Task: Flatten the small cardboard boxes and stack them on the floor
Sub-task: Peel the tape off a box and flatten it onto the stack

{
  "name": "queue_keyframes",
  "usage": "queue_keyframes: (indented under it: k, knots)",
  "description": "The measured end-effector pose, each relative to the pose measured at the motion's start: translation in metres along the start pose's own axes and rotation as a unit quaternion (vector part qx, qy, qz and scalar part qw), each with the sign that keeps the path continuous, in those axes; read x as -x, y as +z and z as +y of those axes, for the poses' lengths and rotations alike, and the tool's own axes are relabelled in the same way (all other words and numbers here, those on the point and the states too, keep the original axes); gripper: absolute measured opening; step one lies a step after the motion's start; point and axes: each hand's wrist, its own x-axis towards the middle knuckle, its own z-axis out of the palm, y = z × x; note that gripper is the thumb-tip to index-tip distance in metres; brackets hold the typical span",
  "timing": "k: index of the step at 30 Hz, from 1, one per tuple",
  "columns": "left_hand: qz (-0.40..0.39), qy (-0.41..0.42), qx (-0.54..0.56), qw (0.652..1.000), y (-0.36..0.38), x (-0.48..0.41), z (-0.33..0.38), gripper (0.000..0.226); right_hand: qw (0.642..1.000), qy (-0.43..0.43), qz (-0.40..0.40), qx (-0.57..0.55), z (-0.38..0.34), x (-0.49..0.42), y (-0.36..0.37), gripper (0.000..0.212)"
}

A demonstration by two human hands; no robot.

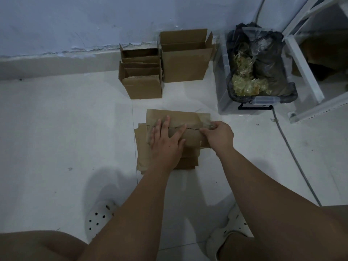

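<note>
Taped box [177, 117], centre of the frame, lying on a stack of flattened boxes [143, 159] on the white floor [75, 129]. A strip of clear tape [204, 120] runs along the seam between its flaps. Likely failures from here: the tape may tear off short at the pinch and leave most of the seam sealed, or it may strip the paper face off the cardboard. A pull that outruns the holding hand may also drag the box toward the right of the frame, off the stack, and skew the sheets beneath. Each would follow from a fast or steep pull against too light a downward press. The left hand [167, 142] lies flat on the box's left half, fingers straight and spread, their tips reaching across the seam line. The right hand [218, 133] sits at the box's right end, thumb and fingertips pinching the tape end, the other fingers curled; how far the tape has lifted cannot be told. The box thus lies under the left fingers and just left of the right fingertips. In the upper centre, open small boxes [142, 85] stand upright beside a larger open box [184, 66] against the wall [75, 25]. To their right a clear plastic bin [223, 102], lined with a dark bag [271, 59], holds crumpled yellowish material. A grey cable [288, 147] runs down the right side.
</note>
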Motion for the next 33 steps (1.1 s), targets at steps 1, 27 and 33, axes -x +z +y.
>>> queue_keyframes:
  k: [1, 27, 33]
  knots:
    - [0.001, -0.002, 0.0, 1.0, 0.0, 0.0, 0.0, 0.047, 1.0, 0.004, -0.001, -0.003, 0.001, 0.0, 0.0, 0.048]
    - [-0.018, -0.028, 0.018, 0.999, -0.016, -0.01, 0.003, 0.054, 0.808, 0.259, -0.095, -0.52, 0.02, -0.002, -0.012, 0.04]
    - [-0.096, 0.094, -0.097, 0.986, -0.017, -0.032, 0.027, 0.103, 0.826, 0.254, -0.116, -0.49, 0.03, -0.002, -0.013, 0.032]
